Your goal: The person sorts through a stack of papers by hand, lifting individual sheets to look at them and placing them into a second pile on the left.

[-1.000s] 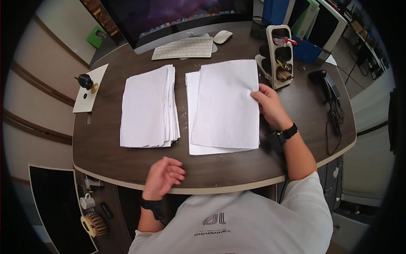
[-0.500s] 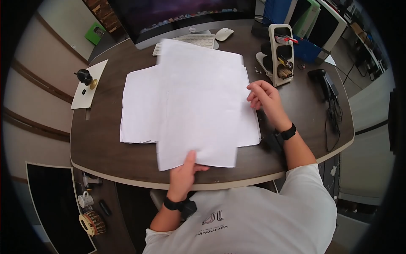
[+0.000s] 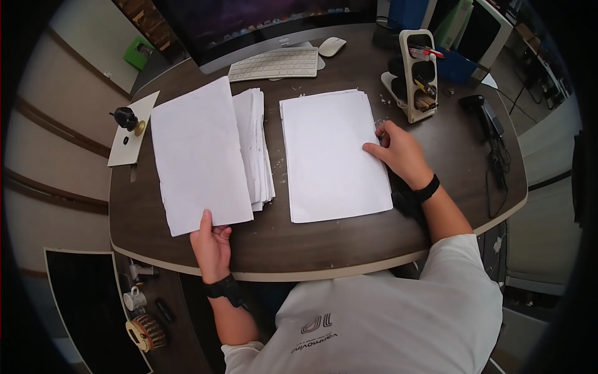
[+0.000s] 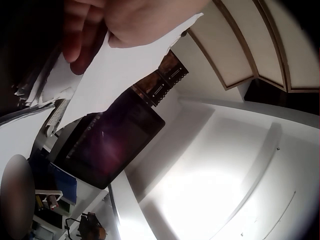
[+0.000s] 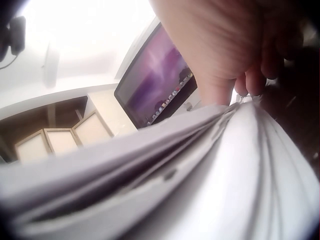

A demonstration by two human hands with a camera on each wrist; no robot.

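My left hand pinches the bottom edge of a white sheet of paper, thumb on top and fingers beneath. The sheet is tilted and overlaps the left paper stack, whose uneven right edges show beside it. In the left wrist view the sheet hangs from the hand. My right hand pinches the right edge of the right paper stack, thumb on the top sheet, fingers curled at the side. The right wrist view shows the stack's layered edges bunched near the thumb; how many sheets it grips I cannot tell.
Behind the stacks are a keyboard, a mouse and a monitor. A pen holder stands right of the right stack, and a black corded device lies farther right. A white board with a dark object lies left.
The left hand took a sheet from the right stack and carried it left over the left stack. The right hand let go of that sheet and is back at the right stack's edge.
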